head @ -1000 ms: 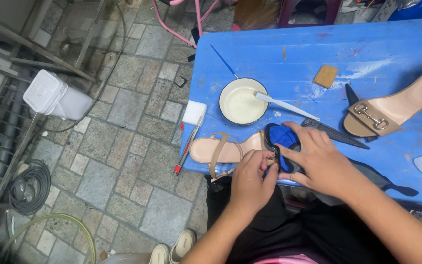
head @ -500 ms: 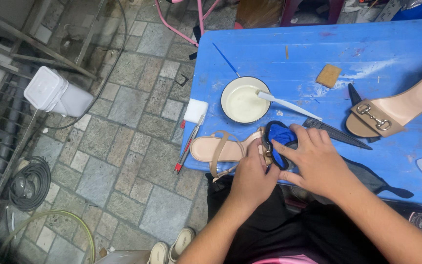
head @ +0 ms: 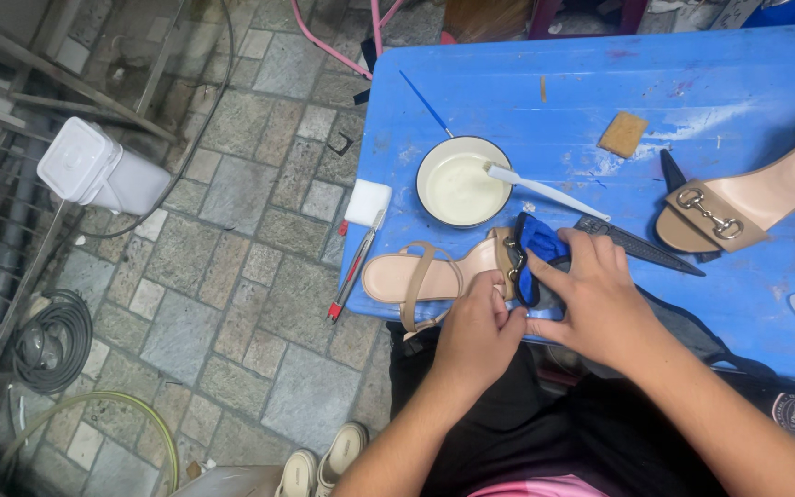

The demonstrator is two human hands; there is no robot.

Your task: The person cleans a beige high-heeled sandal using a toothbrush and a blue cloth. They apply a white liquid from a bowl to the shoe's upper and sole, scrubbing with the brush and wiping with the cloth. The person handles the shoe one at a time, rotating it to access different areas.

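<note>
Place: a person sits at a blue table, seen from above, with a stone floor on the left.
Left hand: the left hand is curled at the near edge of the table, and its fingertips pinch the front part of the tan sandal.
Right hand: the right hand lies on top of the blue cloth with its fingers bent and pressing down. The thumb points toward the left hand.
How close: the two hands touch each other at the thumbs.
Sandal: it lies flat on the near left part of the table, heel end to the left, straps up. Its front end goes under the blue cloth.
Blue cloth: it sits on the front of the sandal, partly hidden by the right hand.
Bowl: a round white bowl with white paste stands just behind the sandal. A white brush leans in it.
Other sandal: a second tan sandal with a metal buckle lies at the right side of the table, well apart from the hands.
Small things: a brown sponge lies behind the bowl, to the right. A white block sits at the left table edge.
Floor: a white tub stands there.
</note>
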